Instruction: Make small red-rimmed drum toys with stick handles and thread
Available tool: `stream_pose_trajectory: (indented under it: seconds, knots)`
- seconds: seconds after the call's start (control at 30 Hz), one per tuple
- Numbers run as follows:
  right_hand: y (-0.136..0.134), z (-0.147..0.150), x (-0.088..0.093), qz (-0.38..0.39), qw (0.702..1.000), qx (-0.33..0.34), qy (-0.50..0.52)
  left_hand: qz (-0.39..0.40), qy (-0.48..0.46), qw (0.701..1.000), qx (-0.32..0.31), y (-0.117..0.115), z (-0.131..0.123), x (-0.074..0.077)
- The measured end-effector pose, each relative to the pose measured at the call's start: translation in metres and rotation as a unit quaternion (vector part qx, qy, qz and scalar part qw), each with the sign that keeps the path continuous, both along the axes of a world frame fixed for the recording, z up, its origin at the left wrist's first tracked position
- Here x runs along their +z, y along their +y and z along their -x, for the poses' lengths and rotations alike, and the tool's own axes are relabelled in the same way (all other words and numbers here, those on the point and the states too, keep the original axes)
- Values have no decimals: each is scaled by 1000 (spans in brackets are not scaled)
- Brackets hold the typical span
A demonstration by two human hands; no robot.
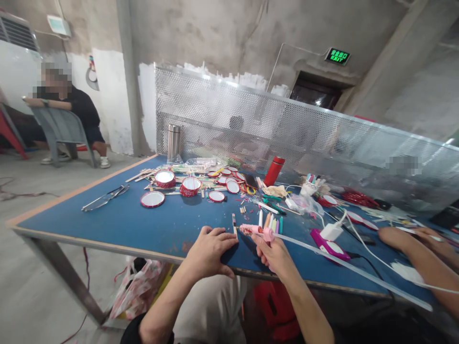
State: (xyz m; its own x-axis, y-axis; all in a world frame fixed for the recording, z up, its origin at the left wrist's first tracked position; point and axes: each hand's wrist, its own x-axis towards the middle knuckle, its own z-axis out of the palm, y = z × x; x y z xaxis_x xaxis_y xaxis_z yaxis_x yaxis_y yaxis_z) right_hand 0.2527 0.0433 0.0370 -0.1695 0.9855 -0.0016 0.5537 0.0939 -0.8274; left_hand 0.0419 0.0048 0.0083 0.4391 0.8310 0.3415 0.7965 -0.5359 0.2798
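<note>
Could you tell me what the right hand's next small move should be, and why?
Probably ease the pink glue gun left to the small stick: the right hand holds it just beside that stick, and the left hand rests flat next to it.

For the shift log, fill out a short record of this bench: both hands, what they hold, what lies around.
left hand: open, flat on the blue table, beside a small stick
right hand: gripping a pink glue gun; a clear rod runs rightward from it
nearby: red-rimmed discs, red bottle, steel flask
other person: an arm resting at right
</note>
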Motion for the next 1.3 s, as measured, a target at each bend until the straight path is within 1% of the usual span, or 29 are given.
stream_pose_trajectory:
  seconds: [0.43, 0.93, 1.3]
  knots:
    - [7, -2, -11, -22, 1000, 15, 0, 7, 5, 1000, 3, 0, 0, 0]
    - [3, -2, -6, -38, 999, 22, -24, 1, 12, 1000, 5, -1, -1, 2]
    - [5, -3, -8, -43, 999, 24, -23, 8, 11, 1000, 4, 0, -1, 1]
